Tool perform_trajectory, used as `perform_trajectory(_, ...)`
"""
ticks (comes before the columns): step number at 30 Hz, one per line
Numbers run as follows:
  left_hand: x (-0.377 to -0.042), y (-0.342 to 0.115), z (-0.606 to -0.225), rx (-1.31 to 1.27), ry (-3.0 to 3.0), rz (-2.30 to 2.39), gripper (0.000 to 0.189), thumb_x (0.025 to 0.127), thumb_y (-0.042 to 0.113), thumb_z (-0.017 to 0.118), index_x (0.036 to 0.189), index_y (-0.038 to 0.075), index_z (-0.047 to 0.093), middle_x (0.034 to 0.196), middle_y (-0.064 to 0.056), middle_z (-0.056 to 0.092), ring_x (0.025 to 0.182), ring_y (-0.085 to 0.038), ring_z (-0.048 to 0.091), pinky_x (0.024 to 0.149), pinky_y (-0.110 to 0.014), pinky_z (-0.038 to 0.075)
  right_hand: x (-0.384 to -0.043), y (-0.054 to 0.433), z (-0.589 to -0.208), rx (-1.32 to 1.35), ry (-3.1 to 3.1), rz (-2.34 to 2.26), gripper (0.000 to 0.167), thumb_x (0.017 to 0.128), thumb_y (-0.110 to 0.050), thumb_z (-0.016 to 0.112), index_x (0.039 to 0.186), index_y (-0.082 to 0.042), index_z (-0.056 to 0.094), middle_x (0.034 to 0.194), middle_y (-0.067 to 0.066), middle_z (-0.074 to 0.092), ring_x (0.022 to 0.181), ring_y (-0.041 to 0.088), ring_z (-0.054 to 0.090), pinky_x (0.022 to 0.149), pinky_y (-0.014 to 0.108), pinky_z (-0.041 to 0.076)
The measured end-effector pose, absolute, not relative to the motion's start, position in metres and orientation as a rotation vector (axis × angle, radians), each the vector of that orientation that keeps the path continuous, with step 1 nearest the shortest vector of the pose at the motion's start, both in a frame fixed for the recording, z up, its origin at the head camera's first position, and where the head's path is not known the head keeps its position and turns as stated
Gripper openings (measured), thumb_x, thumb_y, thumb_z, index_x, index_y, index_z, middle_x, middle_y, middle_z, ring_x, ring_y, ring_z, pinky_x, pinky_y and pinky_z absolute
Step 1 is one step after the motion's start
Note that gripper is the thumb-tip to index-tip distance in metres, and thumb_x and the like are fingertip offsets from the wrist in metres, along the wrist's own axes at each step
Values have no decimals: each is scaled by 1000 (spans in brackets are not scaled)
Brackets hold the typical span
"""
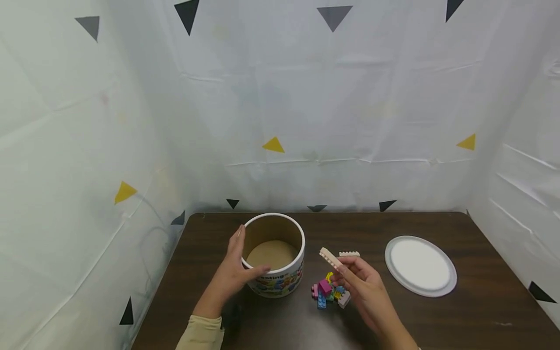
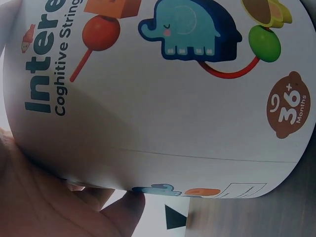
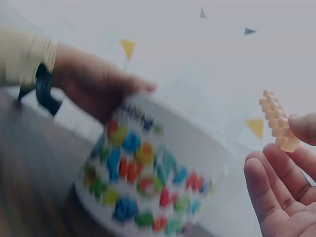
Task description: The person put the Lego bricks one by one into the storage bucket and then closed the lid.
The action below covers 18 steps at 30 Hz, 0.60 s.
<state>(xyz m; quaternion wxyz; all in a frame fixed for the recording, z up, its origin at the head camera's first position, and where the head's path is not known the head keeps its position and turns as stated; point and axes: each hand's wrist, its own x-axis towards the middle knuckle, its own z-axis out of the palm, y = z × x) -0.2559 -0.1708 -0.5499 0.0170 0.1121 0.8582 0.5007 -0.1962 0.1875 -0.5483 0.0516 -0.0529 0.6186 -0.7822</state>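
A round white tub (image 1: 275, 287) with colourful print stands open on the table, its bare tan bottom showing. My left hand (image 1: 229, 274) grips its left side, thumb along the near rim; the left wrist view shows the printed wall (image 2: 192, 113) close up. To the right of the tub, my right hand (image 1: 365, 287) pinches a long cream toy building brick (image 1: 330, 258) between thumb and fingers. Rows of studs on that brick (image 3: 275, 117) face left in the right wrist view. Below the raised brick lies a small pile of coloured building bricks (image 1: 324, 288), partly hidden by my right hand.
Another cream brick (image 1: 349, 253) lies behind my right hand. A round white lid (image 1: 420, 265) rests flat on the dark wooden table (image 1: 463, 316) at the right. White sheets (image 1: 306, 107) with triangle marks hang at the back and both sides.
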Motion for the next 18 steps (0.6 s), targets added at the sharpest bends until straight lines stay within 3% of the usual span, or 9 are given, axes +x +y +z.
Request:
perform_trajectory(12,-269,-159,-551,309,2693,1549,132,84,58,91,176,32,0,185,-1,1,167,-39,22,125,-72,32,-248,123,-506,-500,1521,-2506,22,116,-18,54,133,-6,60,113,6,70,102,16,74,98,30,62)
perform_trajectory(18,-271,-155,-554,247,2630,1598,134,85,52,92,176,31,-4,183,-3,4,162,-46,31,124,-73,33,-275,93,-496,-409,1610,-2503,30,113,-16,61,135,4,60,114,9,71,106,18,75,103,35,61)
